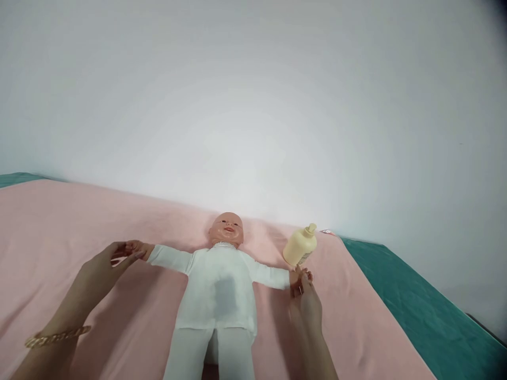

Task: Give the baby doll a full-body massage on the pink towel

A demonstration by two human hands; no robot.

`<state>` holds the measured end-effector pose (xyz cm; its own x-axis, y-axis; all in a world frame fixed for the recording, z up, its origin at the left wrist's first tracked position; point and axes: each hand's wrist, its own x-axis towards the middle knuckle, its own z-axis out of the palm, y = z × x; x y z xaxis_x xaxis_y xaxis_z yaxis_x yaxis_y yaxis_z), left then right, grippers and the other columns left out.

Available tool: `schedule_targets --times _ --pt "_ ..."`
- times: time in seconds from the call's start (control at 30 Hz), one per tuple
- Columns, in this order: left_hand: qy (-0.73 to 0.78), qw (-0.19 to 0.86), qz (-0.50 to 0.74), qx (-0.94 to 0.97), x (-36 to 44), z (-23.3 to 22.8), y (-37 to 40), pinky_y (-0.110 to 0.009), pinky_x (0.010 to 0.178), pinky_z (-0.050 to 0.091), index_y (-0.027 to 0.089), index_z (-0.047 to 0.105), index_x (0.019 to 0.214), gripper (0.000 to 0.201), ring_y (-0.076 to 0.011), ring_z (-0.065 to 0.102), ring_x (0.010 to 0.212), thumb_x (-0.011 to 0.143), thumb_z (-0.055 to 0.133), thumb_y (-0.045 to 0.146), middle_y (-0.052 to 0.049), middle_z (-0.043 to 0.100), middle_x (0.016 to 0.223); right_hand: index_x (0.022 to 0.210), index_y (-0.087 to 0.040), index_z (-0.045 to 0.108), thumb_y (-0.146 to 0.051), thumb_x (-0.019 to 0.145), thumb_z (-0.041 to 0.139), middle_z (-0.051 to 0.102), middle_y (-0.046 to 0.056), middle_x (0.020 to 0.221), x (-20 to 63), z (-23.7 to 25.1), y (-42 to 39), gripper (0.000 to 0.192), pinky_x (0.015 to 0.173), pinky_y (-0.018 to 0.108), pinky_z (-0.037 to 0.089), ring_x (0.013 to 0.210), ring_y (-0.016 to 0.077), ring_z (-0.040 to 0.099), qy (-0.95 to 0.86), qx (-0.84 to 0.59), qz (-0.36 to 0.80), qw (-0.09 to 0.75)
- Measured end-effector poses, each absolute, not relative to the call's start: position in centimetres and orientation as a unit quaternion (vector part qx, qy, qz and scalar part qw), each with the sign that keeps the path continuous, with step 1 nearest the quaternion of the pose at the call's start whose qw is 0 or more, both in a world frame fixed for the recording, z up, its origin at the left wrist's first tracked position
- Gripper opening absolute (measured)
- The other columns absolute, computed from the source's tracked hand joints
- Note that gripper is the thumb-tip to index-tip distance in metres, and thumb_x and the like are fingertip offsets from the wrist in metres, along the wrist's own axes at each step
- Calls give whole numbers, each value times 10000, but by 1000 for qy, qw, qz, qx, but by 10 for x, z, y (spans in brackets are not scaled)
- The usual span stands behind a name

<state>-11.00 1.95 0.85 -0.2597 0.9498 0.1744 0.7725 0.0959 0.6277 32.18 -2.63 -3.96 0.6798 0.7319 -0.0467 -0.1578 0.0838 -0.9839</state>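
Note:
A baby doll (219, 287) in white clothes lies on its back on a pink towel (59, 232), head toward the wall, arms stretched out to both sides. My left hand (105, 266) grips the doll's hand on the left side with its fingertips. My right hand (304, 301) holds the doll's other hand. A gold bracelet (57, 336) is on my left wrist.
A pale yellow pump bottle (301, 245) stands on the towel just beyond my right hand. The towel covers a teal sheet (420, 322) that shows at the right and far left. A plain white wall (253, 95) rises right behind the doll's head.

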Motion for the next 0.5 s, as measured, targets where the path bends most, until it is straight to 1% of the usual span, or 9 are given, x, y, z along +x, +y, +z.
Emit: schedule_targets --times 0.07,0.13,0.2,0.27,0.37,0.43,0.5 --pt "717 119 348 591 -94 20 12 -292 688 554 153 599 1090 455 -284 700 938 851 464 516 -71 735 1005 1197 -190 570 -546 837 603 534 103 1364 311 -24 -30 507 948 337 530 1247 273 520 -262 -563 309 720" --pt "699 93 395 588 -75 25 5 -275 690 556 199 598 1134 434 -268 692 965 852 482 508 -36 726 1052 1215 -185 583 -522 847 618 560 96 1342 298 -9 -35 500 1006 369 483 1262 273 504 -285 -548 287 732" --pt "653 75 452 603 -54 26 -3 -280 714 562 249 611 1130 384 -238 696 937 848 527 495 -1 721 1073 1233 -192 596 -486 858 638 588 89 1313 283 3 -41 479 1031 408 455 1264 277 499 -315 -553 253 729" --pt "568 61 502 649 -33 23 -10 -286 745 565 255 639 1061 307 -205 701 881 839 590 460 10 731 1022 1233 -200 609 -421 873 650 616 92 1277 270 8 -47 424 1000 427 478 1224 281 538 -380 -546 227 712" --pt "390 25 513 764 -5 18 -16 -257 807 544 256 648 1020 166 -157 691 902 859 633 290 19 739 977 1231 -248 620 -296 903 628 655 76 1216 255 8 -54 332 942 415 517 1126 256 611 -567 -486 161 645" --pt "288 -34 493 820 8 14 -19 -266 882 513 228 631 1069 209 -142 679 947 868 610 171 0 743 997 1258 -296 603 -227 917 603 678 46 1175 247 5 -56 348 982 422 485 1061 221 644 -702 -419 75 570" --pt "242 -82 473 843 16 11 -21 -284 940 482 181 605 1126 261 -138 672 966 882 556 104 -36 743 1009 1304 -313 561 -186 938 564 687 29 1159 240 2 -56 387 1034 434 437 1021 194 657 -788 -359 2 499"
